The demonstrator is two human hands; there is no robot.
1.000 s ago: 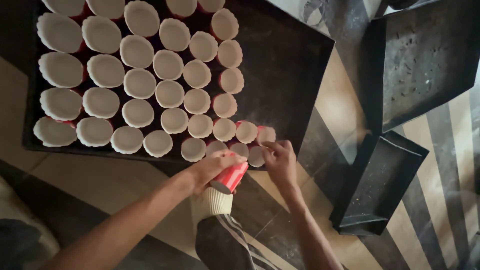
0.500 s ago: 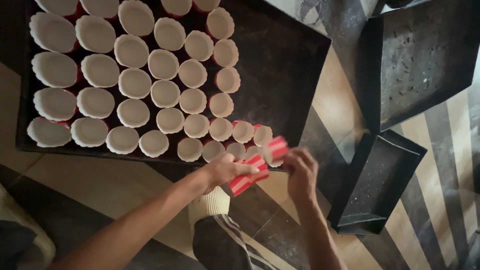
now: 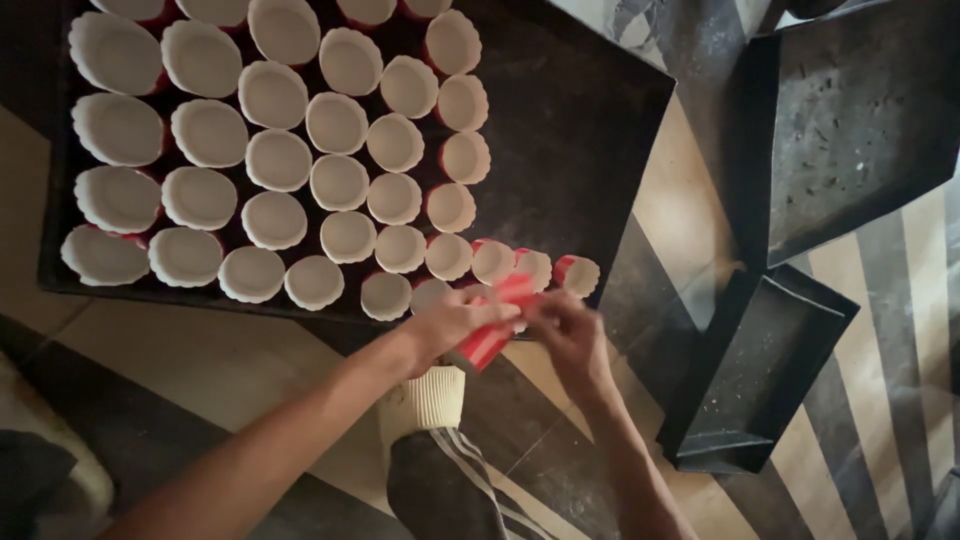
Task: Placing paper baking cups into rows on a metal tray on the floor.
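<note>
top cups [image 3: 285, 20]: cut off by upper edge
red stack [image 3: 495, 330]: partly hidden under left hand [image 3: 455, 320]
right hand [image 3: 565, 335]: blurred

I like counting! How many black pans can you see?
3: a big tray holding paper cups at left, a flat tray at upper right, a deep narrow pan at lower right. More may be hidden.
</note>
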